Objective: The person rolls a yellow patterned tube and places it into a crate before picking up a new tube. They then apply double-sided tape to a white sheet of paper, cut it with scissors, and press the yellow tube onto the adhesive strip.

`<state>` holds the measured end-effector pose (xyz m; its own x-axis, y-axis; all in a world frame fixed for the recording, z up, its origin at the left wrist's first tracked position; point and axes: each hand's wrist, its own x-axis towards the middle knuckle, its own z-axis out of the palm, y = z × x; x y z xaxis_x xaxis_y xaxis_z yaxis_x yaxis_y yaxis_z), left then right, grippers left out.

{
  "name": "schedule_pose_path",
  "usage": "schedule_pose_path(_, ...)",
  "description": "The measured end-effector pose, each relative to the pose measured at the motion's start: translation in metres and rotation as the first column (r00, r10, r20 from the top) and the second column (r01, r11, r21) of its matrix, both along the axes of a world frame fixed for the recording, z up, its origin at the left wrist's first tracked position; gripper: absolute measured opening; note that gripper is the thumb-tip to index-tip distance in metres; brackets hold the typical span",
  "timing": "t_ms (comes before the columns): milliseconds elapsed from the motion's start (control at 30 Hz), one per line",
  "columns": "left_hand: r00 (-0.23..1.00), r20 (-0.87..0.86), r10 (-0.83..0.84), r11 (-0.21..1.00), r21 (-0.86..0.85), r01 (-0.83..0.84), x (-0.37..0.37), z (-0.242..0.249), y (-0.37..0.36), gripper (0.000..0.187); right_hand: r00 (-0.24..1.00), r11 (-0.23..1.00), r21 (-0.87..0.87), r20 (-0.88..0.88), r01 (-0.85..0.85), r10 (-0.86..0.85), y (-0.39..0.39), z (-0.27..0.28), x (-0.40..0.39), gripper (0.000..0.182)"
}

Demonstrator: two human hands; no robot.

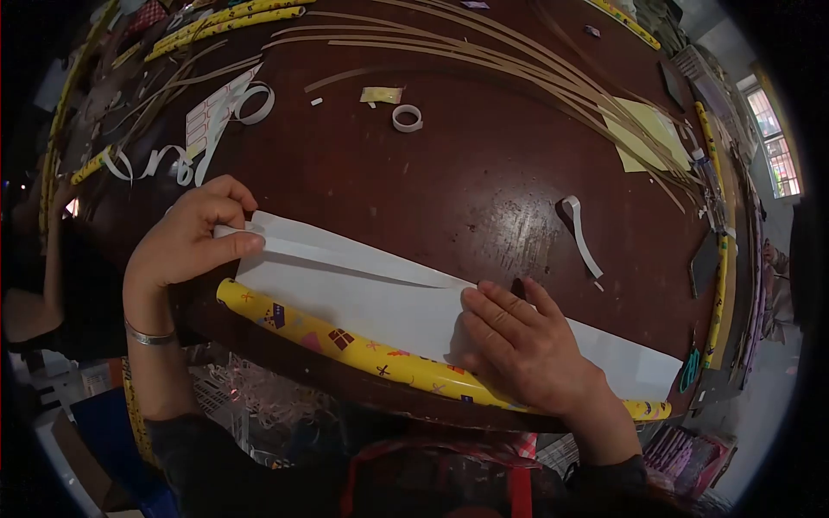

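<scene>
A sheet of wrapping paper [371,306] lies along the near edge of the table, its white side up. Its near side curls into a yellow roll [332,341] printed with small gifts and bows. The far edge is folded over toward me, and the fold stands partly raised on the left. My left hand [194,231] pinches the left end of this fold between thumb and fingers. Farther right, my right hand [535,354] lies flat with its fingertips on the folded edge, palm over the yellow roll. The paper beneath that palm is hidden.
Long tan strips [458,47] cross the back of the brown table [484,173]. A small tape roll [408,118], a white ring roll [255,104], a curled white strip [580,235] and a pale yellow sheet [643,142] lie around. Green-handled scissors [689,371] rest at the right edge.
</scene>
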<state>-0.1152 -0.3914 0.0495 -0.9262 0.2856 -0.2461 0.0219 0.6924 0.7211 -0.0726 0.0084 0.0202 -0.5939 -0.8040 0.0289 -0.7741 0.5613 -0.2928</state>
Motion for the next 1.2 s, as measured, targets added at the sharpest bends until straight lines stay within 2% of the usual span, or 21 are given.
schedule_pose_path(100,0.998,-0.037,0.042,0.998,-0.052,-0.043,0.006,-0.002,-0.02,0.039,1.0,1.0,0.016,-0.006,0.001,-0.001,0.0,-0.002,0.001,0.04)
schedule_pose_path(200,0.985,-0.066,0.16,0.986,-0.032,-0.163,0.008,-0.006,-0.028,0.04,1.0,0.999,0.036,-0.012,0.005,-0.004,-0.001,-0.001,0.001,0.041)
schedule_pose_path(267,0.967,-0.18,0.178,0.98,-0.052,-0.19,0.006,-0.01,-0.028,0.04,1.0,0.999,0.04,-0.006,0.007,-0.006,-0.002,0.0,0.001,0.041)
schedule_pose_path(300,0.966,-0.182,0.184,0.979,-0.053,-0.197,0.005,-0.012,-0.028,0.04,1.0,0.999,0.042,-0.004,0.014,-0.014,-0.002,0.001,0.001,0.041)
schedule_pose_path(367,0.942,-0.291,0.165,0.944,-0.23,-0.236,0.005,-0.014,-0.026,0.04,1.0,0.999,0.04,-0.006,0.013,-0.013,-0.003,0.002,0.001,0.04)
schedule_pose_path(600,0.889,-0.437,0.135,0.845,-0.417,-0.334,0.009,-0.019,-0.014,0.04,1.0,0.999,0.037,-0.008,-0.01,0.01,-0.002,0.003,-0.001,0.04)
schedule_pose_path(1200,0.848,-0.521,0.092,0.818,-0.447,-0.363,0.01,-0.027,-0.011,0.037,1.0,0.998,0.065,0.009,0.017,-0.017,-0.001,0.002,0.0,0.043)
